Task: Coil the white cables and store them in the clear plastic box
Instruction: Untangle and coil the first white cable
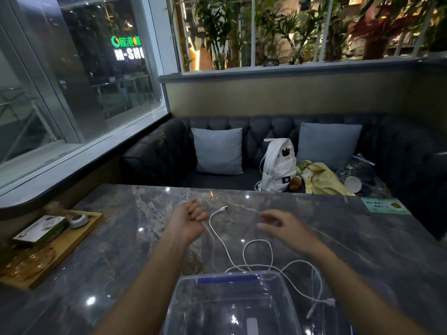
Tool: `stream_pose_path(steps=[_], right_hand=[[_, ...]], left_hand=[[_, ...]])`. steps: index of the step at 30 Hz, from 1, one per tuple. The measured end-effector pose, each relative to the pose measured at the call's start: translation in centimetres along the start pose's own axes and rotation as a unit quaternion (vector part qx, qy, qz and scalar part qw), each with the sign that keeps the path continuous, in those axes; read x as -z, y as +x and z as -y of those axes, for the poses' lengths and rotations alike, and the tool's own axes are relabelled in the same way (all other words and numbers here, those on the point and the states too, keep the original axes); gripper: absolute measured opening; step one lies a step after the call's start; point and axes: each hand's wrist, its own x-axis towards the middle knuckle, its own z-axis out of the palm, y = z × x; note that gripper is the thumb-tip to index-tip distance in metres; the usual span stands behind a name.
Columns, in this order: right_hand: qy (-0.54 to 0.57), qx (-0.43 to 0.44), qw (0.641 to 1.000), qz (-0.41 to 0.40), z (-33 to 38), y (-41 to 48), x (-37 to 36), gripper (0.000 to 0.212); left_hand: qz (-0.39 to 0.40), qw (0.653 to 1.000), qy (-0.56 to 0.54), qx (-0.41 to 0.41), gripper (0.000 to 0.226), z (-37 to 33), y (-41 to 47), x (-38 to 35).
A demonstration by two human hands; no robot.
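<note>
The left hand (191, 217) clenches a white cable (257, 240) over the open marble table (116, 238); the right hand (278, 222) hovers released and blurred. Cable loops touch the clear plastic box (183, 293), cut off below.

On the desk (121, 250), the cable (219, 238) runs from the left hand (191, 220), passes between it and the right hand (278, 222), then loops nearer the person along the box's (174, 298) far edge and right side. The box sits nearer than both hands, between the forearms. A tray (79, 234) lies well left of the left hand. Beyond the hands, behind the desk, a sofa (157, 151) carries a backpack (279, 165) between two cushions (219, 151).
</note>
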Motion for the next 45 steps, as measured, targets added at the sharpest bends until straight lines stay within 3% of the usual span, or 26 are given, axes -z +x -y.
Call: stream_pose_path(steps=[4, 6, 7, 8, 10, 11, 12, 13, 15, 17, 23, 25, 28, 30, 32, 34, 37, 40, 45], right_hand=[[0.160, 0.018, 0.984, 0.075, 4.6, -0.5, -2.9, 0.044], [0.198, -0.007, 0.979, 0.056, 5.1, -0.7, -3.3, 0.033], [0.212, -0.024, 0.976, 0.042, 5.0, -0.8, -3.1, 0.026], [0.224, -0.035, 0.973, 0.034, 4.6, -0.9, -2.7, 0.022], [0.228, -0.040, 0.971, 0.053, 3.9, -1.1, -1.5, 0.021], [0.214, -0.031, 0.974, 0.073, 3.6, -1.2, -0.8, 0.019], [0.199, -0.016, 0.975, 0.092, 3.5, -1.2, -0.2, 0.018], [0.188, -0.002, 0.976, 0.107, 3.5, -1.2, 0.4, 0.019], [0.174, 0.025, 0.979, 0.099, 3.7, -1.0, 1.3, 0.021], [0.154, 0.047, 0.986, 0.037, 3.8, -0.6, 2.4, 0.021], [0.107, 0.042, 0.968, -0.221, 1.0, 0.5, 7.2, 0.025], [0.009, -0.004, 0.959, -0.284, -0.8, 0.7, 8.4, 0.020], [-0.330, -0.099, 0.907, -0.242, -2.6, 0.6, 8.5, 0.023], [-0.408, -0.013, 0.898, -0.166, -2.3, 0.6, 7.0, 0.045], [-0.365, 0.108, 0.921, -0.085, -0.6, 0.4, 4.6, 0.059], [-0.250, 0.180, 0.951, -0.016, 1.4, 0.3, 2.0, 0.058], [-0.070, 0.211, 0.975, 0.025, 3.2, 0.0, 0.9, 0.024], [-0.030, 0.181, 0.982, -0.042, 3.2, 0.1, 3.2, 0.015], [0.033, 0.126, 0.977, -0.168, 1.7, 0.5, 6.2, 0.013]], left_hand=[[0.015, 1.000, 0.015, 0.015, 0.033, 4.7, -0.2, -2.7], [0.019, 0.981, 0.192, -0.018, 0.029, 5.2, -0.8, -3.4], [0.017, 0.940, 0.337, -0.058, 0.030, 5.0, -0.9, -3.4], [0.001, 0.869, 0.482, -0.112, 0.030, 4.7, -1.0, -3.3], [-0.069, 0.694, 0.672, -0.248, 0.027, 3.8, -1.0, -2.7], [-0.086, 0.640, 0.696, -0.314, 0.024, 3.4, -1.2, -2.4], [-0.057, 0.629, 0.688, -0.356, 0.021, 3.1, -1.4, -2.3], [0.017, 0.654, 0.668, -0.354, 0.019, 2.9, -1.6, -2.2], [0.186, 0.724, 0.617, -0.247, 0.020, 3.2, -2.0, -2.4], [0.262, 0.732, 0.606, -0.167, 0.023, 3.7, -2.3, -2.4], [0.212, 0.782, 0.572, -0.126, 0.035, 1.9, -2.0, -0.3], [0.186, 0.781, 0.585, -0.112, 0.036, 1.2, -2.1, 0.2], [0.154, 0.762, 0.618, -0.119, 0.039, 1.4, -2.0, 0.4], [0.144, 0.754, 0.631, -0.114, 0.039, 2.1, -2.2, -0.4], [0.167, 0.761, 0.621, -0.087, 0.040, 3.1, -2.4, -1.6], [0.202, 0.773, 0.599, -0.063, 0.039, 4.0, -2.8, -3.1], [0.236, 0.804, 0.544, -0.041, 0.039, 4.0, -3.2, -4.5], [0.239, 0.820, 0.518, -0.033, 0.041, 3.0, -3.3, -4.0], [0.234, 0.797, 0.556, 0.033, 0.038, 2.6, -2.8, -1.5]])
